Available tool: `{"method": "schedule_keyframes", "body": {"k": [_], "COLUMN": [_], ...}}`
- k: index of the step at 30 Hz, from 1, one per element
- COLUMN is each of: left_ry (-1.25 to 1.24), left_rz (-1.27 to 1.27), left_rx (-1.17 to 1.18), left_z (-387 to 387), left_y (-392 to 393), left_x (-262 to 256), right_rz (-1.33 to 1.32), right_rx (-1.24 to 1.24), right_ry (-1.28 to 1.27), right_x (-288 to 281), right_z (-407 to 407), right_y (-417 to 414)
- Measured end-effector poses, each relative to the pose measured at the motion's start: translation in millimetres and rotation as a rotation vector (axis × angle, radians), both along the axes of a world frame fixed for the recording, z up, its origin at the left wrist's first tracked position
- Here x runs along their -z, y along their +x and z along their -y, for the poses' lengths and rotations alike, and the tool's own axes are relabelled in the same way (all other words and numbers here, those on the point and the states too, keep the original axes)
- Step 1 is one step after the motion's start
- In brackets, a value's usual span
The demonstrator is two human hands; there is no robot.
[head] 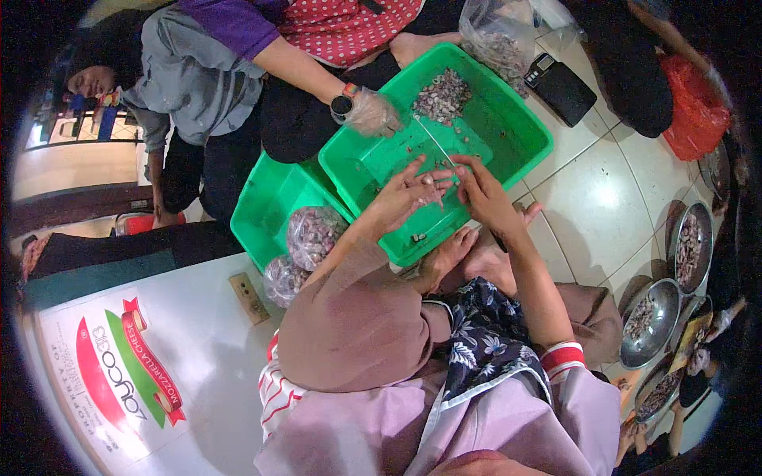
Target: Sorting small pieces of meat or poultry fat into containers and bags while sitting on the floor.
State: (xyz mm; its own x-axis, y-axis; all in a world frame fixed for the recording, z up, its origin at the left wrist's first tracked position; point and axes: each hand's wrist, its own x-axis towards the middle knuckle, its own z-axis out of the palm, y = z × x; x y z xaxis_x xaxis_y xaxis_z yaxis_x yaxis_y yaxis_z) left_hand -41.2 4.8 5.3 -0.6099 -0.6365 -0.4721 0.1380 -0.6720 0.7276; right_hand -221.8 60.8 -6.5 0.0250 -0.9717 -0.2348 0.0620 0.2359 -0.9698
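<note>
Over a green plastic tub (411,253), my left hand (417,190) is palm up with fingers spread, and small pale pieces lie on its fingers. My right hand (479,190) pinches a thin white stick (433,140) that points up and left over the tub. A pile of small greyish-purple pieces, perhaps seafood, (443,98) lies at the tub's far end, with loose bits on its floor. Another person's hand in a clear plastic glove (374,113) reaches over the tub's left rim, close to the pile.
A second green tub (262,196) holds filled clear bags (315,238). Beyond the main tub are a clear bag (503,41) and a black digital scale (559,89). Metal bowls (652,324) with pieces stand at right on floor tiles. Other people sit around; a white printed box (196,333) is at left.
</note>
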Motion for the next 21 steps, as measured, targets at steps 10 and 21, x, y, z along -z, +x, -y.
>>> {"method": "schedule_keyframes", "body": {"k": [10,21], "left_ry": [0.014,0.057], "left_rz": [0.129,0.091], "left_rx": [-0.054,-0.141], "left_z": [7.2,4.6], "left_y": [5.0,3.4], "left_x": [12.7,6.9], "right_rz": [-0.103,-0.265], "right_rx": [-0.129,-0.185], "right_ry": [-0.066,-0.150], "right_x": [-3.8,-15.4], "right_z": [-14.4,-19.3], "right_y": [2.1,2.6]}}
